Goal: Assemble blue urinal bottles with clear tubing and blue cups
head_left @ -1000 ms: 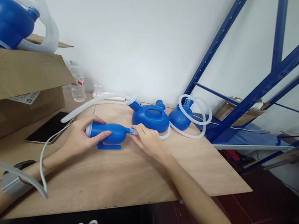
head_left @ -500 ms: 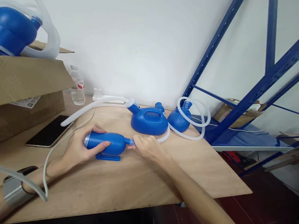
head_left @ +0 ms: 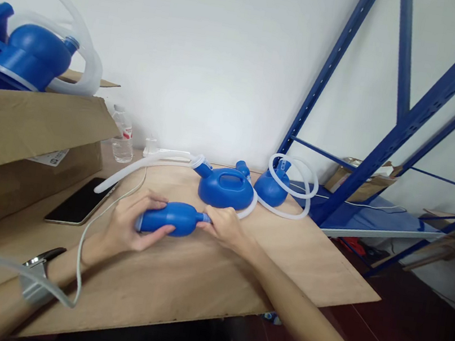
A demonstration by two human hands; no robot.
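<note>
My left hand (head_left: 130, 221) wraps round the wide end of a blue plastic cup (head_left: 181, 219), thumb below and fingers above. The cup lies sideways over the table, its narrow spout pointing right. My right hand (head_left: 223, 226) is closed at the spout, on the end of a pale hose (head_left: 247, 210) that comes out behind the hand. The joint itself is mostly hidden by the fingers. Just beyond stands a blue handled bottle (head_left: 224, 190) with a thick translucent tube (head_left: 138, 164) on its mouth. To its right sits another blue container (head_left: 271, 188) with a coiled hose (head_left: 309, 197).
At left, a cardboard box (head_left: 39, 114) holds more blue parts (head_left: 39, 54) and tubes. Beside it are a black phone (head_left: 79, 202) and a water bottle (head_left: 123, 140). A white cable (head_left: 82, 251) crosses my left forearm. Blue shelving (head_left: 374, 215) stands at right, past the table's edge.
The cup has turned in my hands, and the flat blue tab that showed beneath it is out of sight. Both hands keep their grip. The view has shifted slightly.
</note>
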